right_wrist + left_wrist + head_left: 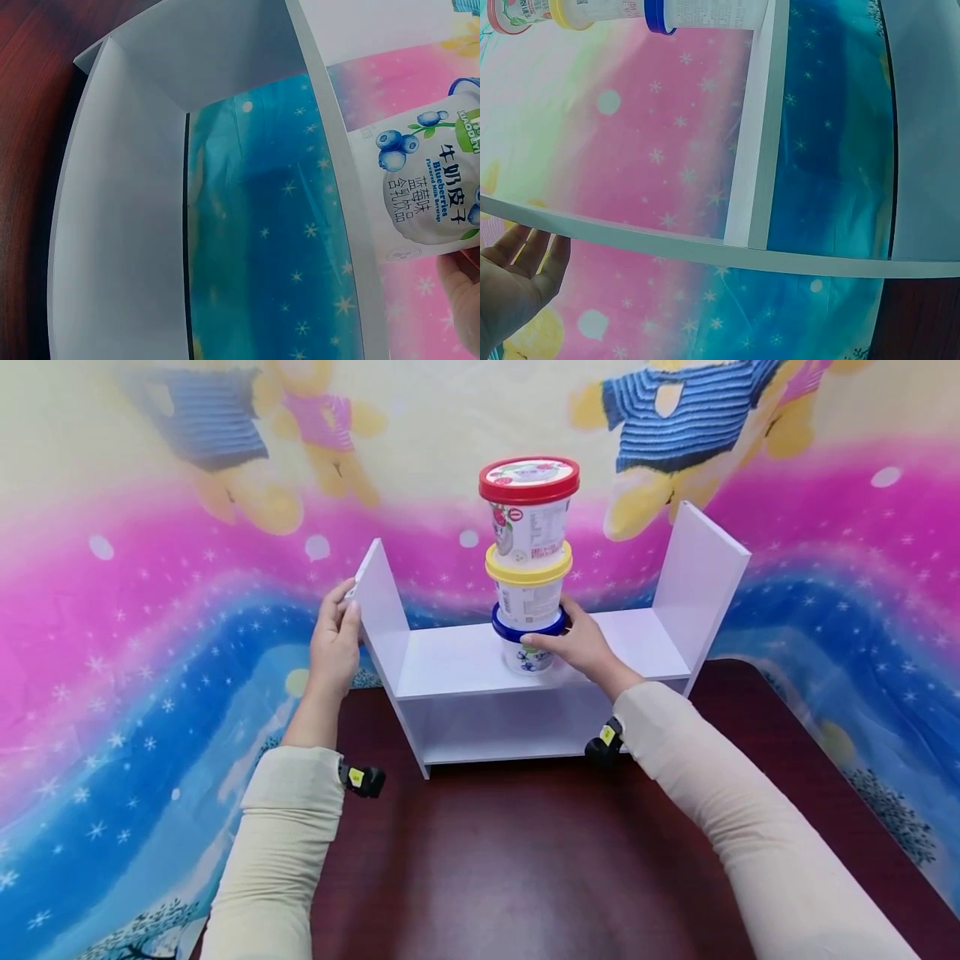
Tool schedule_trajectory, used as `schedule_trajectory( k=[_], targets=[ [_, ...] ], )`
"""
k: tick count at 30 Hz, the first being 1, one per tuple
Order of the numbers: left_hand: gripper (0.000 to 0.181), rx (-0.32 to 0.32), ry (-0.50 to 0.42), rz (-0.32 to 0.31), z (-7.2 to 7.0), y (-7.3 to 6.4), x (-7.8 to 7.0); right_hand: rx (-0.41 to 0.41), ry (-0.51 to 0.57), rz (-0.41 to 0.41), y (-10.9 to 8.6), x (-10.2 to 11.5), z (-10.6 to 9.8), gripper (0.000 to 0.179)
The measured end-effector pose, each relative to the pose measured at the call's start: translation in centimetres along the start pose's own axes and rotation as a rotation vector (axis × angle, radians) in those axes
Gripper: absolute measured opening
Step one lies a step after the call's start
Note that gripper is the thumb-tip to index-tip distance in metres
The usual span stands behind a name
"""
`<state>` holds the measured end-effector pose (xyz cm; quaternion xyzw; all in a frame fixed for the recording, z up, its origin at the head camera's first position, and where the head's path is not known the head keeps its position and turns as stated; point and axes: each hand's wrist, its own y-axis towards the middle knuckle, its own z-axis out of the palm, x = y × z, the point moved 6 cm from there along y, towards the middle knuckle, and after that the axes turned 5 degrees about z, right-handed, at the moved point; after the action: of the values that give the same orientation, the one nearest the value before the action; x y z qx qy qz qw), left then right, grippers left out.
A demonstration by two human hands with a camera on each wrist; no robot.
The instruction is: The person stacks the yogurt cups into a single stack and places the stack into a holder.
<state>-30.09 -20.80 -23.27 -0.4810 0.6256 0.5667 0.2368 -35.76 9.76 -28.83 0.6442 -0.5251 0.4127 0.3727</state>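
Note:
A stack of tubs stands on the upper board of a white shelf unit (465, 664). The bottom blueberry milk tub (527, 658) has a blue lid, the middle tub (528, 597) a yellow lid, the top tub (529, 527) a red lid. My right hand (581, 643) grips the blue-lidded tub near its lid, thumb in front and fingers behind. Several fingers of my left hand (336, 639) touch the unit's left side panel (381, 610) near its upper front edge. In the left wrist view those fingers (536, 255) look nearly straight against the panel's outer side.
The unit has a lower board (495, 739) below the tubs and a tall right side panel (701, 589). It stands on a dark red-brown table (510, 860). Behind it hangs a colourful backdrop (435, 460) with bears and snowflakes.

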Motion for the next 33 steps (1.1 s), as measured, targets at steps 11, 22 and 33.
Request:
schedule_trajectory(
  k=[11,22,33],
  targets=[
    [0.040,0.018,-0.002,-0.002,0.1,0.4,0.2,0.042,0.004,0.008,0.3,0.1,0.2,0.091],
    [0.047,0.109,0.003,-0.064,1.0,0.8,-0.2,-0.026,-0.069,0.068,-1.2,-0.3,-1.6,0.100],
    [0.077,0.248,0.591,-0.028,0.3,-3.1,-0.9,-0.110,-0.544,-0.255,-8.3,-1.5,-3.1,0.063]
  ],
)
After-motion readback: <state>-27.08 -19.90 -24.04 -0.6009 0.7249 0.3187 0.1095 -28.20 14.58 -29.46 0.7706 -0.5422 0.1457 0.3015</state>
